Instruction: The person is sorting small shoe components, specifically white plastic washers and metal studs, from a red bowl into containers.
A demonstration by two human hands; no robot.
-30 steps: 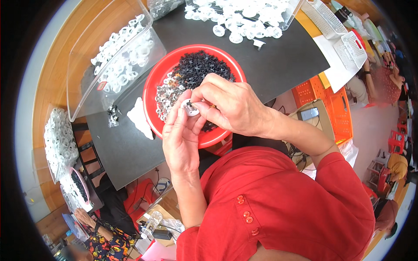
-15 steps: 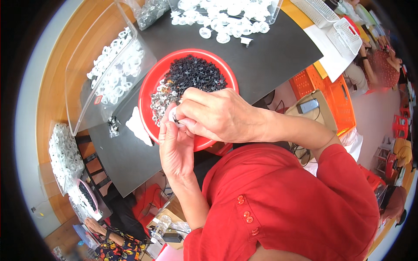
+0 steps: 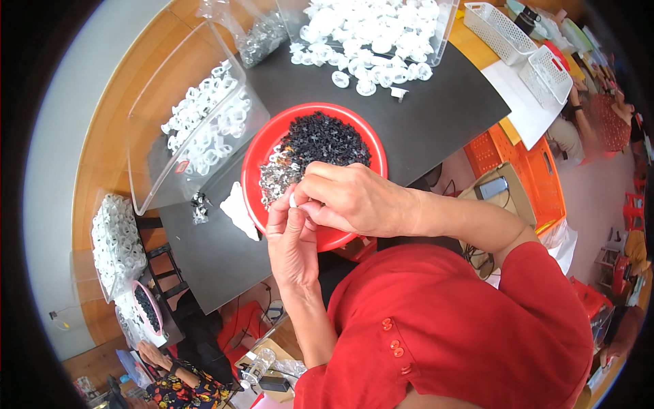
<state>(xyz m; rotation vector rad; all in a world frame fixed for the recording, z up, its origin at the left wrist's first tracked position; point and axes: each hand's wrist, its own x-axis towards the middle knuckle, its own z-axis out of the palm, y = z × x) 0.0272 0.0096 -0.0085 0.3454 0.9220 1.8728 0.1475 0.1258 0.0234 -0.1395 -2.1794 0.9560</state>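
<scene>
Both my hands meet over the near rim of a round red basin [image 3: 379, 151]. My left hand [image 3: 294, 249], palm up, pinches a small white plastic part [image 3: 293, 200] between thumb and fingers. From the right, my right hand [image 3: 361, 199] closes on the same part, and its fingers hide most of it. Inside the basin lie a heap of small black plastic pieces [image 3: 327, 140] and, to the left, a pile of small silvery metal pieces [image 3: 278, 174].
A clear bin [image 3: 146, 194] of white rings stands left. Another clear tray [image 3: 446, 34] at the back spills white parts onto the dark table [image 3: 436, 116]. White cloth or paper [image 3: 238, 213] lies beside the basin. An orange crate [image 3: 538, 177] stands right; a co-worker's hand [image 3: 153, 354] shows lower left.
The whole view has shifted, so the table and basin sit lower and further right. The white part has turned between my fingers, and the dark bit seen at it is now out of sight.
</scene>
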